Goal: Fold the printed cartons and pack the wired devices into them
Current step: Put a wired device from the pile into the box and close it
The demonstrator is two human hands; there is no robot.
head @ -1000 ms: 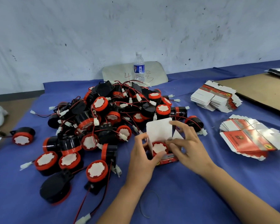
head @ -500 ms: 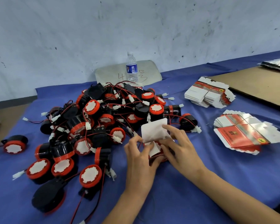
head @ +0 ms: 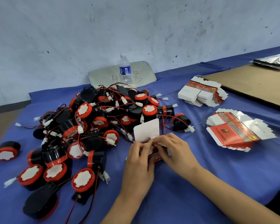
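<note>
A red and white printed carton [head: 146, 130] stands on the blue cloth in front of me, its white lid flap upright. My left hand [head: 140, 156] grips its left side and my right hand [head: 173, 150] grips its right side, fingertips pressing the small side flaps inward over the opening. The device inside is hidden under the flaps and fingers. A big pile of black and red wired devices [head: 90, 126] lies to the left. Two stacks of flat cartons lie to the right, one near [head: 236, 130] and one farther back [head: 202, 93].
A water bottle [head: 125, 70] stands behind the pile against a grey board by the wall. One lone device [head: 6, 151] sits at the far left. A brown cardboard sheet [head: 255, 83] covers the table's far right, with dark plastic bags [head: 275, 60] beyond it.
The device's red and white face, visible in the carton a second ago, is now covered. Both hands have closed in over the opening and folded the side flaps down.
</note>
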